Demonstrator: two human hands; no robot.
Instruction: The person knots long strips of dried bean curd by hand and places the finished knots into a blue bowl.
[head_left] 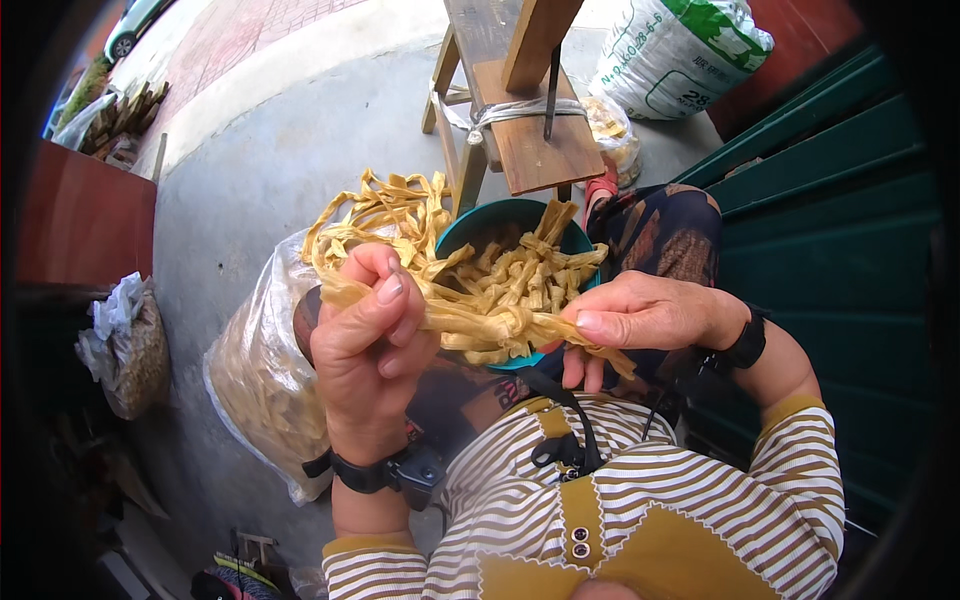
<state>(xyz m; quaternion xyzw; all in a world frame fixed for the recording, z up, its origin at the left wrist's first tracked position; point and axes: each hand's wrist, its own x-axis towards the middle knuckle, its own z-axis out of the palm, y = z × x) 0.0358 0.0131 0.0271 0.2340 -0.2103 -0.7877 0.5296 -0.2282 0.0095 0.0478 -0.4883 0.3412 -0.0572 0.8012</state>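
Concrete floor (215, 200) lies under a teal basin (487, 215). Left hand (365, 335) at nine o'clock and right hand (650, 315) at three grasp one knotted yellow strip (510, 323) across the basin's six-o'clock side.

- Short-sleeved top (500, 515) in narrow white and mustard-brown stripes.
- Mustard cuffs (796, 411) ending both sleeves.
- Plain mustard panels (690, 555) across the chest, edged with white zigzag trim.
- Mustard placket (580, 505) carrying two round, dark buttons (581, 534) with pale rims.
- Black strap (575, 405) with a dark buckle (566, 452) over the front.
- Black wristband (362, 475) below the left hand (370, 335), bearing a boxy dark unit (418, 475).
- Similar black band (745, 346) at the right hand (655, 315).
- Dark trousers (680, 225) patterned with brown patches.
- Red footwear (603, 186) on the right foot.
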